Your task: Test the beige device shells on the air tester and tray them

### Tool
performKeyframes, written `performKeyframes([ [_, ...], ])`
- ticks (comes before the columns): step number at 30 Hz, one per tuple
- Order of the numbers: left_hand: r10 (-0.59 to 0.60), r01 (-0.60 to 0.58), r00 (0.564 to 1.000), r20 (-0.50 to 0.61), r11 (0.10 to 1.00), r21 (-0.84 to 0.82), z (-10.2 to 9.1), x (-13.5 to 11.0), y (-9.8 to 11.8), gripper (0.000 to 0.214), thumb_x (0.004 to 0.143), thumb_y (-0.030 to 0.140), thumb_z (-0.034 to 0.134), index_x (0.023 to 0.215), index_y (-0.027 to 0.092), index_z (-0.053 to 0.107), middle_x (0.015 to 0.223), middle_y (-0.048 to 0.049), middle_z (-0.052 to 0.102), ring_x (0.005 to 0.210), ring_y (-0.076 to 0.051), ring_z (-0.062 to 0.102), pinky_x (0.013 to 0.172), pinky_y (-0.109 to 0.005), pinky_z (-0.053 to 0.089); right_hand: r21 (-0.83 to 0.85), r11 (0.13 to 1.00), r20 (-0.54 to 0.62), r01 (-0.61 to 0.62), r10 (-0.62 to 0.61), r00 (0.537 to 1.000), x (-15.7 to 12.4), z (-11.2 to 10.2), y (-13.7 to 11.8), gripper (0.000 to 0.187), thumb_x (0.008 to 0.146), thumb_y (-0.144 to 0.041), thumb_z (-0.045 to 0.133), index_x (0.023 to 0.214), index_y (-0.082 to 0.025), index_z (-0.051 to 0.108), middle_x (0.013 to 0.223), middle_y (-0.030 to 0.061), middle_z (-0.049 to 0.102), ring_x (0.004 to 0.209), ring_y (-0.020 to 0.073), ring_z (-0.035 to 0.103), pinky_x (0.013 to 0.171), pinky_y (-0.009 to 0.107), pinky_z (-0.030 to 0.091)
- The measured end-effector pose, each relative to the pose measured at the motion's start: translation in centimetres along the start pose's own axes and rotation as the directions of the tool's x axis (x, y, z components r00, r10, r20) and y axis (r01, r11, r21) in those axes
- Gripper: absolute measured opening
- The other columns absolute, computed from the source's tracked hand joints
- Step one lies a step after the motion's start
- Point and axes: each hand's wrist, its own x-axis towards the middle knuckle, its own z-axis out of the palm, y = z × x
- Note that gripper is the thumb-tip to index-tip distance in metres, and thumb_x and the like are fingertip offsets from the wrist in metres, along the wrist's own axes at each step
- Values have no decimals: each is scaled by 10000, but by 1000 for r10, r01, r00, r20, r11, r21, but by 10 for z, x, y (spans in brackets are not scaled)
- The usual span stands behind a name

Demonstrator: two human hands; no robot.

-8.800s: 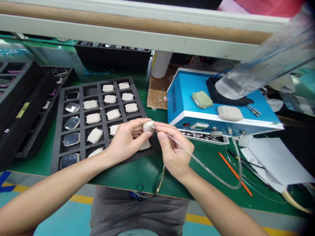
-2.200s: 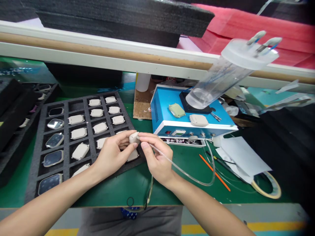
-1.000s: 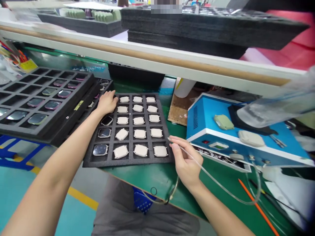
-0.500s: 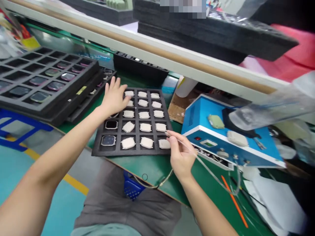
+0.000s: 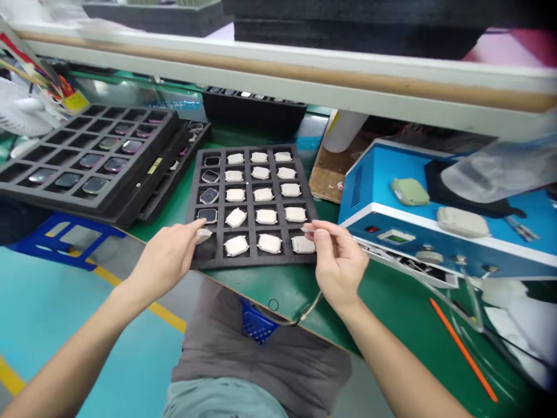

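My left hand [image 5: 169, 248] is closed, thumb and fingers pinching a pale smartwatch body [image 5: 203, 234] above the near-left cell of the black foam tray [image 5: 256, 264]. Several pale watch bodies [image 5: 266, 216] sit in the tray's other columns. The left column shows watches with dark screens, such as one smartwatch [image 5: 208, 216] just beyond my fingers. At the tray's near-right corner, my right hand [image 5: 342, 258] is pinched around the end of a thin clear tube [image 5: 383, 253], its tip pointing left over the cells. That tip is too small to make out in detail.
Right of the tray stands a blue control box [image 5: 361, 186] with a display, carrying a green case [image 5: 409, 191] and a beige case [image 5: 462, 222]. Stacked foam trays [image 5: 104, 200] lie at left. An orange stick [image 5: 463, 350] rests at right. A shelf edge [image 5: 282, 87] crosses above.
My left hand has come back toward me from the tray's far left and lifted the watch from the near-left cell. My right hand still pinches the tube. The view has shifted.
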Motion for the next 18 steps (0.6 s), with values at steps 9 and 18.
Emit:
performKeyframes([
  [9, -8, 231, 966, 257, 468, -853, 47, 115, 86, 706, 819, 280, 764, 1457, 69, 548, 791, -36, 737, 750, -201, 702, 777, -349, 579, -8, 991, -74, 136, -136, 988, 12, -1, 5, 193, 1032, -360, 634, 1043, -242, 787, 1074, 87, 767, 1023, 238, 747, 841, 415, 686],
  [18, -57, 351, 936, 348, 75, -933, 74, 134, 98, 380, 716, 267, 923, 1057, 164, 789, 984, -54, 814, 919, -176, 750, 969, -333, 573, 10, 993, -101, 120, -119, 988, 18, -5, 1, 172, 1035, -294, 636, 1098, -273, 794, 1105, 68, 782, 1048, 234, 760, 873, 421, 698],
])
